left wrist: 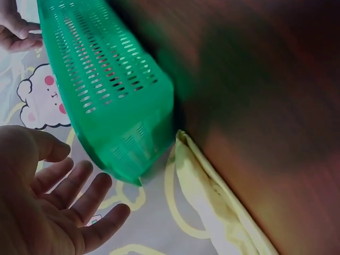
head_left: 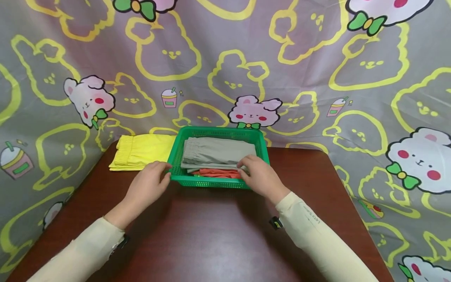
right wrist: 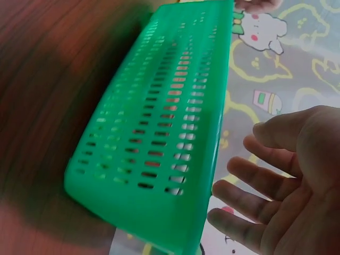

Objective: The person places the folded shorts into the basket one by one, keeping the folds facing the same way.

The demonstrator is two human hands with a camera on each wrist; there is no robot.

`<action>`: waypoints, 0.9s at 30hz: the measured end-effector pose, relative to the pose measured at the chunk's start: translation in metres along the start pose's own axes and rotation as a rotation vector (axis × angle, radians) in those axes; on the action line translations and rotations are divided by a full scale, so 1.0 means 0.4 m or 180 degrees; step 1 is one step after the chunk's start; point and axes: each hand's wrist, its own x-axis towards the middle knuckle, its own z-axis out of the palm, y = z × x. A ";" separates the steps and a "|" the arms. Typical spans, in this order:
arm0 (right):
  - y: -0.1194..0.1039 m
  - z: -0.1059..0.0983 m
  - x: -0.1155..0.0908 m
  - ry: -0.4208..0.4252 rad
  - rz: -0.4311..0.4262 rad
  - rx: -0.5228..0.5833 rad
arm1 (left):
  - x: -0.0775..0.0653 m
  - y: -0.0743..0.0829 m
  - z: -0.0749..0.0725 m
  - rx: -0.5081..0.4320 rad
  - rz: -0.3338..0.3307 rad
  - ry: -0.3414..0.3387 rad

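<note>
A green plastic basket [head_left: 215,182] with slotted walls stands towards the back of the table. Inside it, folded grey clothing with a gathered waistband [head_left: 220,150] lies on top of a folded red-orange cloth [head_left: 220,172]. My left hand [head_left: 151,182] is at the basket's left front corner, its fingers loosely bent and apart in the left wrist view. Over the right front rim hovers my right hand [head_left: 262,176], fingers relaxed and spread, fingertips close to the grey clothing. Neither palm holds anything.
Folded yellow clothing with a gathered waistband [head_left: 141,152] lies on the brown table [head_left: 218,235], just left of the basket. A grey curtain [head_left: 299,74] printed with cartoon animals hangs behind the table and along both sides.
</note>
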 end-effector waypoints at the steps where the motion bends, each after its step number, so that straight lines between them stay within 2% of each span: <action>1: -0.005 0.000 0.000 0.0015 -0.0011 0.0003 | -0.004 -0.002 0.001 0.0016 0.0013 0.0033; 8: -0.037 0.009 -0.006 0.0024 -0.0084 0.0092 | -0.036 -0.028 0.018 0.0016 0.0032 0.0206; 14: -0.068 0.037 -0.007 0.0061 -0.0338 0.0191 | -0.064 -0.051 0.028 0.0045 -0.0027 0.0318; 20: -0.111 0.063 -0.011 0.0108 -0.0605 0.0189 | -0.070 -0.074 0.025 0.0114 -0.0070 0.0340; 27: -0.164 0.093 -0.023 0.0108 -0.0864 0.0139 | -0.063 -0.091 0.017 0.0179 -0.0004 0.0365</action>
